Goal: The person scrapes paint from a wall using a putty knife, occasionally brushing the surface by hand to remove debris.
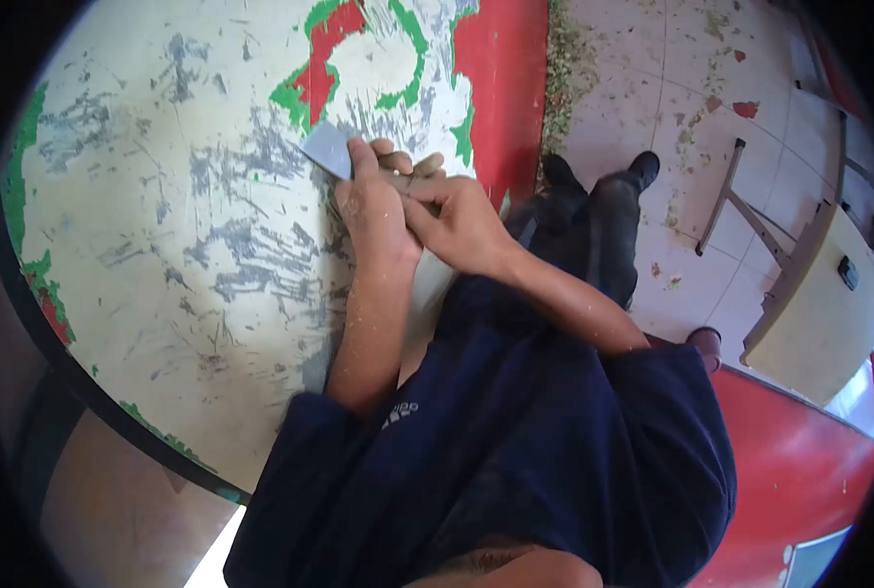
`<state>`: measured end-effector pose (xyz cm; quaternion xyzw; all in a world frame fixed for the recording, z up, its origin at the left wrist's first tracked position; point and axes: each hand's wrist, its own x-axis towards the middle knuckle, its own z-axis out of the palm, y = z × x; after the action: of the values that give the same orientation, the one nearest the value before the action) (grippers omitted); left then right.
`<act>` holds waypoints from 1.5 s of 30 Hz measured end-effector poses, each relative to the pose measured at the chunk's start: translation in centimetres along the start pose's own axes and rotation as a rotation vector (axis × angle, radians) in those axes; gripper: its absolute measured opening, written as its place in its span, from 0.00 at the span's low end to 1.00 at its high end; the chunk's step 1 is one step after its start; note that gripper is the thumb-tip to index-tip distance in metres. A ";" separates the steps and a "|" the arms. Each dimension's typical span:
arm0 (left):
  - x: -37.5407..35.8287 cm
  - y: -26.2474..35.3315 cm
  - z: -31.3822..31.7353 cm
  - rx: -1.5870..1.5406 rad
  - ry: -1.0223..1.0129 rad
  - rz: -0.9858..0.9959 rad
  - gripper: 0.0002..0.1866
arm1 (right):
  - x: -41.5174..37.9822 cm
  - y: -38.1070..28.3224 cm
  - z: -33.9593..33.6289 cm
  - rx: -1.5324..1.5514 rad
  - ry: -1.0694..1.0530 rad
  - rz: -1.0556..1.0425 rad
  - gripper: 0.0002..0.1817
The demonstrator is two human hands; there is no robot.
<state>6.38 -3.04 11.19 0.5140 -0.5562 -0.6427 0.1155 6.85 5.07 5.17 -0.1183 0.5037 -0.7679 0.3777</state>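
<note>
A putty knife with a flat, pale metal blade point(328, 150) rests against the scratched, patchy panel point(143, 245). My left hand point(372, 214) is closed on it, the thumb lying along the base of the blade. Close against the left, my right hand point(464, 231) has its fingers curled around the handle area. Most of the handle is hidden by the fingers. White paint on the panel is scraped to grey streaks, and green and red patches point(327, 69) show beyond the blade. Dust specks cover my left forearm.
Paint flakes point(574, 59) litter the tiled floor point(613, 39) beside the panel's red edge strip point(500, 98). A folding-legged table or chair with a pale top point(817, 309) stands at the right. A dark rim point(94, 392) borders the panel at left.
</note>
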 end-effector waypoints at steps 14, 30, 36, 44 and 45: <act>0.5 -1.3 1.8 0.018 0.148 0.061 0.16 | 0.5 0.5 -1.1 0.003 0.060 -0.104 0.10; 0.7 -0.2 1.5 -0.057 0.068 -0.074 0.18 | 0.7 -1.3 -1.9 -0.009 -0.001 0.039 0.16; 0.5 -0.3 1.4 -0.006 0.101 -0.055 0.17 | 0.4 -0.3 -1.4 0.028 0.014 0.002 0.16; 0.9 0.5 2.3 0.033 0.114 -0.004 0.16 | 0.7 -0.3 -2.2 -0.029 0.020 -0.103 0.20; 1.5 0.3 1.7 0.033 0.096 0.021 0.15 | 1.2 -0.7 -2.0 -0.038 0.033 -0.118 0.19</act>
<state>4.21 -3.24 10.41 0.5402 -0.5660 -0.6067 0.1404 4.61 5.75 4.66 -0.1422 0.5165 -0.7810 0.3211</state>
